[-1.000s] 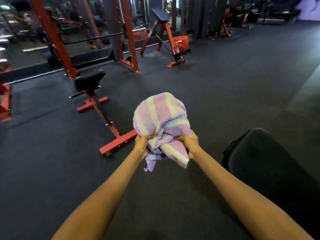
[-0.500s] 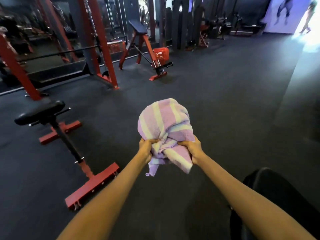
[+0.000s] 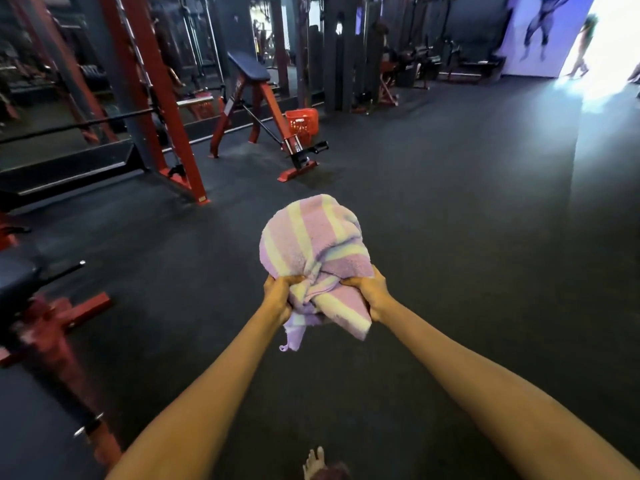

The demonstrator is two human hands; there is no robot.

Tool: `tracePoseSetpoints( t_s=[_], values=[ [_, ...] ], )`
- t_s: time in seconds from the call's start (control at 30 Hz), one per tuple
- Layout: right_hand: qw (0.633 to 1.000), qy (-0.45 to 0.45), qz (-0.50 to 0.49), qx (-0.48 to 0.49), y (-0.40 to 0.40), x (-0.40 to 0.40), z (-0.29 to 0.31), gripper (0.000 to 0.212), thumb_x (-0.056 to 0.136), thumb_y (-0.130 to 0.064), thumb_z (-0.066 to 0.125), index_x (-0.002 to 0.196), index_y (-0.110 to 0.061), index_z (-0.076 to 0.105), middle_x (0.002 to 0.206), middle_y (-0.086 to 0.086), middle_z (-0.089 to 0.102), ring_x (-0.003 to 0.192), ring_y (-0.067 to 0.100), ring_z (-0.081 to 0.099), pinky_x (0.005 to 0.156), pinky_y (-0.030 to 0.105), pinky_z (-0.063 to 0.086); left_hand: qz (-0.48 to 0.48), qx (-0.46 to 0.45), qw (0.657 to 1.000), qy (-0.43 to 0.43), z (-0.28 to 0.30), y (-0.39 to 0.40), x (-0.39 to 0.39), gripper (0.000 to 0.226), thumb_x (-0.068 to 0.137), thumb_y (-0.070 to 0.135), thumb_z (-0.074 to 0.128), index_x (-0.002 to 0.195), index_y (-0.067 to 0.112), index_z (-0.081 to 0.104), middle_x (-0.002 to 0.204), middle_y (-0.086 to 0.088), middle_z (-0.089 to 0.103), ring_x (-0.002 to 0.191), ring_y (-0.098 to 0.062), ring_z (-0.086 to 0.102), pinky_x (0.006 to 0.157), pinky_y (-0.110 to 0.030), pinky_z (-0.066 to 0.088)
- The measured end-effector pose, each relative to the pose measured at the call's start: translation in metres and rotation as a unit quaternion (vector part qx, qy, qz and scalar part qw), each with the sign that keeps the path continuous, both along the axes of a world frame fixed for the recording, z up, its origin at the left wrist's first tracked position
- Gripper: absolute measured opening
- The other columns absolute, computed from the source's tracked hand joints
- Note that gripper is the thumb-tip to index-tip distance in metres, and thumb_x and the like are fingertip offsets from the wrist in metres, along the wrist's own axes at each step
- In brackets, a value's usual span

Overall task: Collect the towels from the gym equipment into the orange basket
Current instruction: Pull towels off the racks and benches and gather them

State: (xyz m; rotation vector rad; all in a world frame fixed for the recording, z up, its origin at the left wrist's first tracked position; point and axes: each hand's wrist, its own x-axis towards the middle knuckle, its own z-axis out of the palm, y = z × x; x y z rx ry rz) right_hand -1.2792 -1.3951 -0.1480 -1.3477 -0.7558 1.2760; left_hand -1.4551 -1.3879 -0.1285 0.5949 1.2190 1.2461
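A bunched towel (image 3: 313, 247) with lilac and pale yellow stripes is held out in front of me at chest height. My left hand (image 3: 278, 297) grips its lower left folds and my right hand (image 3: 372, 294) grips its lower right folds. A loose corner hangs down between my wrists. The orange basket (image 3: 302, 125) stands on the dark floor far ahead, beside the foot of a red incline bench (image 3: 254, 109).
A red squat rack (image 3: 157, 98) with a barbell rises at the left, mirrors behind it. A red bench (image 3: 41, 327) with a black pad stands close at my left. Dark rubber floor (image 3: 450, 237) stretches ahead and right toward a bright doorway. My bare foot (image 3: 313, 464) shows below.
I have walked forward: the basket and incline bench are nearer, the left bench has slid back to the frame edge, and the black pad at lower right is gone. My grip is unchanged.
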Motion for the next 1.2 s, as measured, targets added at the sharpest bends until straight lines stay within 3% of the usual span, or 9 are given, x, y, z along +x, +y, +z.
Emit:
tracePoseSetpoints(
  t_s=[0.13, 0.3, 0.47, 0.57, 0.77, 0.97, 1.07, 1.2],
  values=[
    [1.0, 0.009, -0.009, 0.001, 0.107, 0.01, 0.014, 0.06, 0.071, 0.001, 0.075, 0.125, -0.009, 0.051, 0.118, 0.01, 0.06, 0.103, 0.026, 0.058, 0.086, 0.041, 0.052, -0.02, 0.002, 1.0, -0.009, 0.009, 0.117, 0.009, 0.052, 0.074, -0.014, 0.054, 0.123, 0.005, 0.051, 0.112, -0.011, 0.059, 0.097, -0.028, 0.056, 0.084, -0.039, 0.049],
    [0.999, 0.011, -0.051, 0.004, 0.222, 0.038, 0.026, 0.066, 0.068, -0.002, 0.077, 0.128, -0.01, 0.05, 0.123, 0.012, 0.061, 0.109, 0.029, 0.059, 0.087, 0.043, 0.053, -0.057, 0.016, 0.998, -0.006, 0.022, 0.247, 0.039, 0.054, 0.072, -0.014, 0.059, 0.124, 0.002, 0.051, 0.115, -0.015, 0.061, 0.099, -0.031, 0.058, 0.088, -0.043, 0.051],
    [0.997, 0.016, -0.077, 0.01, 0.323, 0.075, 0.019, 0.061, 0.071, 0.002, 0.074, 0.127, -0.006, 0.051, 0.121, 0.012, 0.061, 0.104, 0.027, 0.059, 0.074, 0.032, 0.053, -0.099, 0.0, 0.995, -0.007, 0.013, 0.358, 0.077, 0.056, 0.072, -0.012, 0.059, 0.125, 0.003, 0.051, 0.113, -0.013, 0.062, 0.098, -0.031, 0.059, 0.081, -0.041, 0.051],
    [0.995, 0.019, -0.093, 0.008, 0.394, 0.101, 0.009, 0.063, 0.07, 0.002, 0.075, 0.127, -0.007, 0.05, 0.123, 0.014, 0.06, 0.109, 0.03, 0.059, 0.082, 0.039, 0.053, -0.108, 0.001, 0.994, -0.008, 0.006, 0.429, 0.104, 0.054, 0.073, -0.012, 0.059, 0.124, 0.004, 0.051, 0.111, -0.013, 0.061, 0.098, -0.03, 0.058, 0.083, -0.042, 0.051],
    [0.993, 0.034, -0.109, 0.005, 0.532, 0.152, 0.014, 0.064, 0.069, 0.003, 0.075, 0.127, -0.008, 0.05, 0.121, 0.014, 0.061, 0.106, 0.029, 0.059, 0.084, 0.04, 0.052, -0.122, -0.001, 0.992, -0.016, 0.008, 0.572, 0.156, 0.057, 0.073, -0.011, 0.059, 0.127, 0.006, 0.048, 0.113, -0.013, 0.061, 0.098, -0.032, 0.058, 0.088, -0.047, 0.052],
    [0.995, 0.026, -0.093, 0.012, 0.677, 0.196, 0.03, 0.063, 0.067, 0.003, 0.076, 0.124, -0.009, 0.053, 0.119, 0.013, 0.062, 0.102, 0.028, 0.061, 0.085, 0.041, 0.054, -0.12, 0.023, 0.993, -0.008, 0.028, 0.711, 0.196, 0.057, 0.075, -0.011, 0.058, 0.128, 0.007, 0.048, 0.097, -0.005, 0.063, 0.086, -0.026, 0.061, 0.078, -0.04, 0.054],
    [0.996, 0.027, -0.079, 0.014, 0.743, 0.206, 0.027, 0.064, 0.067, 0.003, 0.076, 0.125, -0.008, 0.053, 0.119, 0.013, 0.063, 0.102, 0.027, 0.062, 0.084, 0.04, 0.054, -0.114, 0.027, 0.993, -0.019, 0.027, 0.771, 0.206, 0.057, 0.075, -0.012, 0.058, 0.128, 0.007, 0.047, 0.105, -0.009, 0.061, 0.088, -0.026, 0.061, 0.074, -0.038, 0.053],
    [0.997, 0.022, -0.064, 0.022, 0.855, 0.216, 0.016, 0.063, 0.066, 0.004, 0.076, 0.124, -0.008, 0.054, 0.118, 0.011, 0.063, 0.099, 0.026, 0.062, 0.082, 0.038, 0.054, -0.099, 0.019, 0.995, -0.02, 0.011, 0.881, 0.214, 0.06, 0.073, -0.011, 0.06, 0.128, 0.009, 0.048, 0.115, -0.012, 0.061, 0.1, -0.032, 0.06, 0.088, -0.047, 0.052]
  ],
)
